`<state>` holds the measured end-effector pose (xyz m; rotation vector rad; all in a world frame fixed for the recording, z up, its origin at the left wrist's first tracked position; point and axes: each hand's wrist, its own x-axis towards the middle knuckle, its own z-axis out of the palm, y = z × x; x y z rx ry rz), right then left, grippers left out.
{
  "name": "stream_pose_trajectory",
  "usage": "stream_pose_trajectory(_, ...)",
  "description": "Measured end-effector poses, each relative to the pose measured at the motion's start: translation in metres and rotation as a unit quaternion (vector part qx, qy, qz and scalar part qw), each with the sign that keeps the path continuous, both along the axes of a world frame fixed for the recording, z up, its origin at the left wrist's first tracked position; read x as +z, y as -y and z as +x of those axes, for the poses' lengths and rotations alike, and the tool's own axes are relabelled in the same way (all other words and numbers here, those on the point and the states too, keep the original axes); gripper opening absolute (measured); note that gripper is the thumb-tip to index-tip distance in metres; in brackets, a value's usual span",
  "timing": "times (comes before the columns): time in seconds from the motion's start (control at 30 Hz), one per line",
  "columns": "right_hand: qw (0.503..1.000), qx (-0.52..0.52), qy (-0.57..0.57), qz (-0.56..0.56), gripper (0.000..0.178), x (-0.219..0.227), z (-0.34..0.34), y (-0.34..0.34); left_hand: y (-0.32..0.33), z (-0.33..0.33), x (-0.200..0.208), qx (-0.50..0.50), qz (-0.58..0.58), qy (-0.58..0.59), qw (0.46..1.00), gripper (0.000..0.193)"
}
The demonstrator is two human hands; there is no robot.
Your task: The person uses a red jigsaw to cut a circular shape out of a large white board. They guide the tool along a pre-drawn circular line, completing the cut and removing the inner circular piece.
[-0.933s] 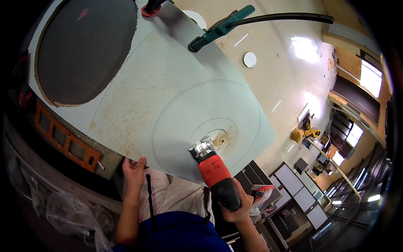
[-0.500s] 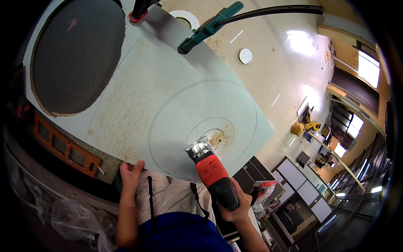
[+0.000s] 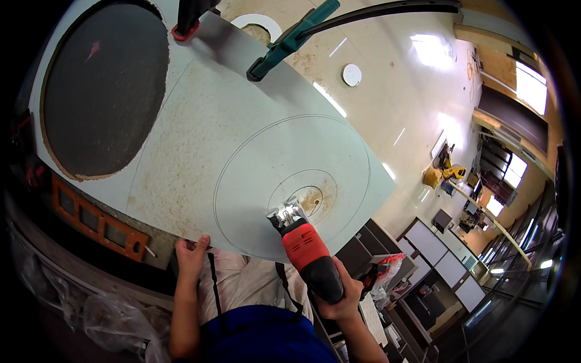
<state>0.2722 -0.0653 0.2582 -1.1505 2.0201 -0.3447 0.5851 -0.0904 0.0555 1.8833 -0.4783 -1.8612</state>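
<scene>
My right hand (image 3: 340, 296) is wrapped around the rear of a red and black jigsaw (image 3: 307, 245). The jigsaw's metal shoe rests on a pale board (image 3: 181, 145), at the inner pencil circles drawn there. Sawdust lies beside the shoe and around a small hole at the circles' middle. A larger double circle surrounds them. On the board's near edge, my left hand (image 3: 192, 257) is closed, thumb uppermost; its other fingers are partly hidden. A big round opening (image 3: 106, 91) with a rough cut rim takes up the board's left part.
A green-handled clamp (image 3: 284, 51) and a red-padded clamp (image 3: 185, 30) sit at the far edge. An orange slotted bar (image 3: 100, 221) lies at left, above clear plastic (image 3: 118, 320). A white disc (image 3: 351, 75) and ring are on the floor. Dark cabinets stand at right.
The view has turned slightly, so the board's far left part and the clamps sit a little further left. The jigsaw and both hands keep nearly the same places on the board.
</scene>
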Motion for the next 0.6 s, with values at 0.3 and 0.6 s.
stream_pose_trajectory(0.3,1.0,-0.015,-0.003,-0.001,0.069,-0.0002,0.0046,0.0009,0.0006,0.0015,-0.0014,-0.035,-0.006,0.007,0.999,0.034)
stream_pose_trajectory(0.6,0.999,-0.034,0.001,-0.014,0.067,-0.0006,0.0081,0.0026,0.0025,0.0061,-0.0009,-0.047,0.015,0.013,0.999,0.032)
